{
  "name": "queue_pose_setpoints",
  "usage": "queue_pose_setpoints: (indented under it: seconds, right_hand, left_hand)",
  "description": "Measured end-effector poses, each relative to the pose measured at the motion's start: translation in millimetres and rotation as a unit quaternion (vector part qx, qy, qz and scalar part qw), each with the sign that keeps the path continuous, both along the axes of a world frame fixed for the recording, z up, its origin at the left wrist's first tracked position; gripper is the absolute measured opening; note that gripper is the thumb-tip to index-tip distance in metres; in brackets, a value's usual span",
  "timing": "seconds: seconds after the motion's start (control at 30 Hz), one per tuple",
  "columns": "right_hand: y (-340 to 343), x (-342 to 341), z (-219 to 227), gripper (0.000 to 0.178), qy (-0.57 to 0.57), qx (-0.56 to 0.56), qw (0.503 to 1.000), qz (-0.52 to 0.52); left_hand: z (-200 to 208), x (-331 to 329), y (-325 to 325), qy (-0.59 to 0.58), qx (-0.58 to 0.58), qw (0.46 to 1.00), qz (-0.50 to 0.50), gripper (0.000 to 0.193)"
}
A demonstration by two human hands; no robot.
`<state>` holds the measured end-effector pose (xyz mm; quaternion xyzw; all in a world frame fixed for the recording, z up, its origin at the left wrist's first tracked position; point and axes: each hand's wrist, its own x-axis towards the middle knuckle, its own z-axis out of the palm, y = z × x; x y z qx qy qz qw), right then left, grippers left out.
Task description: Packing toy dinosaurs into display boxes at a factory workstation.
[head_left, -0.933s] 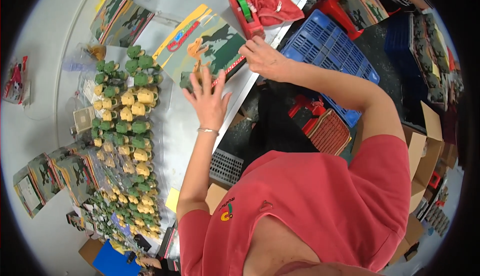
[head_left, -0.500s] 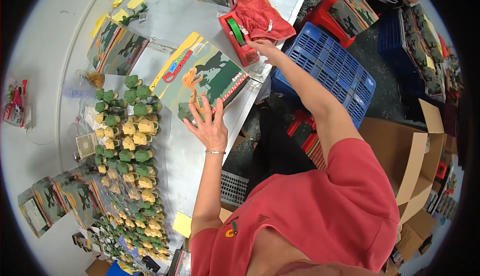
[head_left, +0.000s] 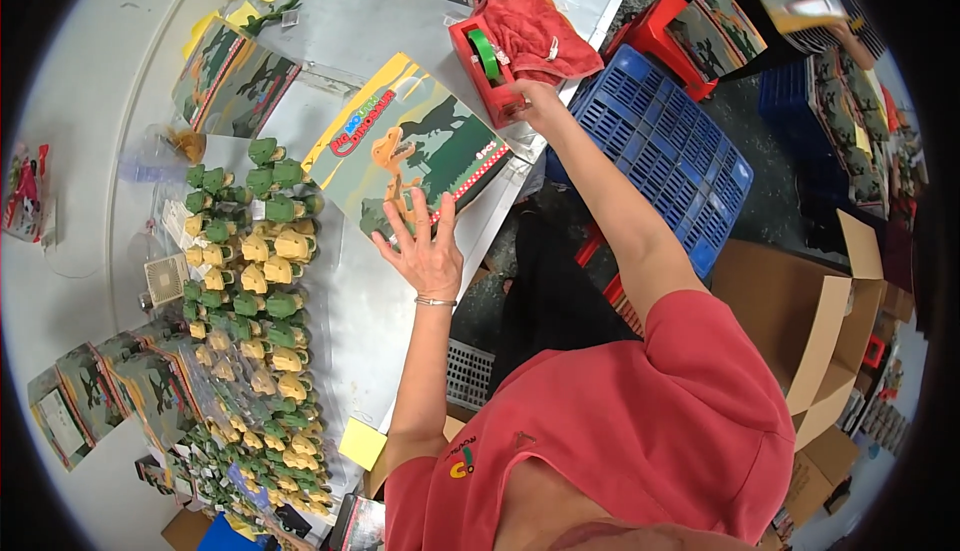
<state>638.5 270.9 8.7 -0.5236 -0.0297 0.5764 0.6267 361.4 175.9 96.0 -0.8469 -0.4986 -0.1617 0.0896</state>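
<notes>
a: where's the dinosaur box (head_left: 430, 131)?
b: on the worktop (head_left: 345, 286), right of the rows of toy figures (head_left: 285, 245). the left hand (head_left: 430, 259) lies on its near side, fingers spread, grasping nothing.
a: and the right hand (head_left: 541, 107)?
b: at the near end of the red tape dispenser (head_left: 492, 96), left of the red cloth (head_left: 530, 31). i can't tell whether those fingers grip it.

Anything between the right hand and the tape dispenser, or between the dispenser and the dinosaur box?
Nothing visible: the right hand is at the tape dispenser, and white tabletop separates dispenser and dinosaur box.
</notes>
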Motion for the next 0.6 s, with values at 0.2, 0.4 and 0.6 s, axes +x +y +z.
queue_pose_setpoints:
  seconds: [0.2,0.4,0.6]
  right_hand:
    - [-30,-18,-43,0.013,-0.263,0.098,0.960,-0.004]
    - [-36,-14,-67,0.012,-0.465,0.004,0.885,-0.027]
    - [-97,-26,-62,0.009,-0.224,0.033,0.973,-0.042]
  left_hand:
    - [0,2,0,0.006,-0.003,1.000,-0.006,0.042]
    - [4,5,-4,-0.001,-0.010,1.000,-0.007,0.041]
    - [9,4,-4,-0.009,-0.036,0.999,-0.010,0.039]
